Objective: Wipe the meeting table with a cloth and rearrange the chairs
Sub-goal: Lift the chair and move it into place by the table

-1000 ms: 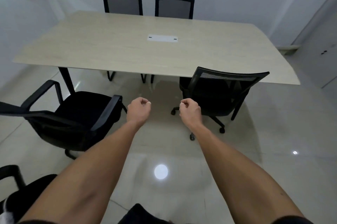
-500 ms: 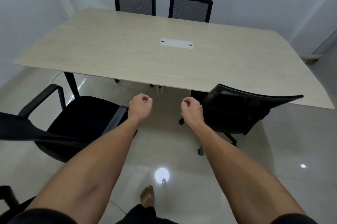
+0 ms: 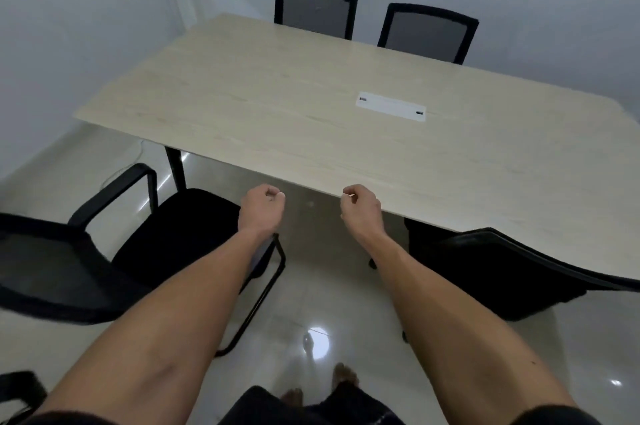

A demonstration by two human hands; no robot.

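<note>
Meeting table (image 3: 311,106), pale wood-grain with a white cable hatch (image 3: 391,106) near its middle, fills the view from about ten o'clock round to three, its near edge just ahead of both hands. No cloth shows anywhere, so the first risk, as I judge it, is that wiping cannot start until one is found. The left hand (image 3: 261,208) and the right hand (image 3: 362,208) are both held out with fingers curled into loose fists, and neither has hold of anything. At nine o'clock an armchair (image 3: 166,237) stands pulled out and angled away from the table, its near armrest (image 3: 263,282) right under the left forearm; a careless step or swing could knock that arm or send the chair rolling on the glossy floor (image 3: 318,303). At three to four o'clock a second black chair (image 3: 491,272) sits partly tucked under the edge, its backrest close to the right forearm, so leaning in to wipe could catch on it. Two mesh-backed chairs (image 3: 370,19) at twelve o'clock stand against the far edge. Bare feet (image 3: 343,376) at six o'clock are near castors and chair legs, and toes could be pinched when chairs are pushed in.
</note>
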